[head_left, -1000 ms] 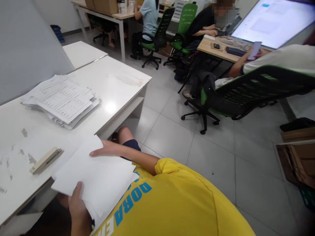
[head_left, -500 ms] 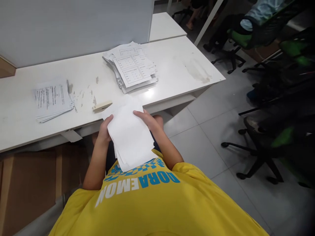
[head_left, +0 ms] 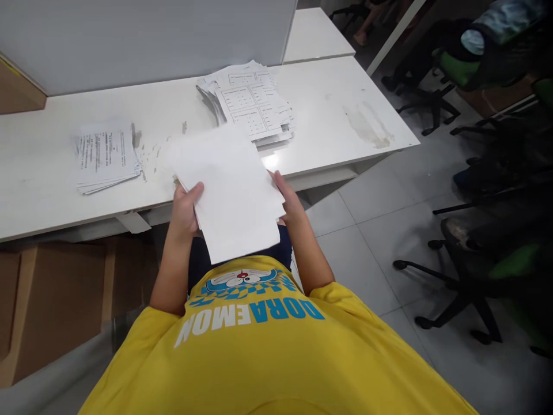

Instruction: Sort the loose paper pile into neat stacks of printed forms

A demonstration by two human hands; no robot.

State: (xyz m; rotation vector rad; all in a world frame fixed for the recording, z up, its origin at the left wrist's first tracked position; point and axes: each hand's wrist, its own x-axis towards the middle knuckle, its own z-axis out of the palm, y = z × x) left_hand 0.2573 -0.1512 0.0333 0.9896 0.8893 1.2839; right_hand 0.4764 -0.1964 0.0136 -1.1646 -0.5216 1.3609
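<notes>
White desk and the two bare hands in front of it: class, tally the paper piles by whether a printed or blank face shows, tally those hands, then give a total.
Printed piles: 2 (text pile, grid pile)
Blank-faced pile: 1
Hands: 2 (left hand, right hand)
Total: 5

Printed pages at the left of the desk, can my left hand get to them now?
Probably yes, once it lets go: your left hand is gripping the white sheets, but nothing lies on the printed pages and nothing seems to stand between.
</notes>
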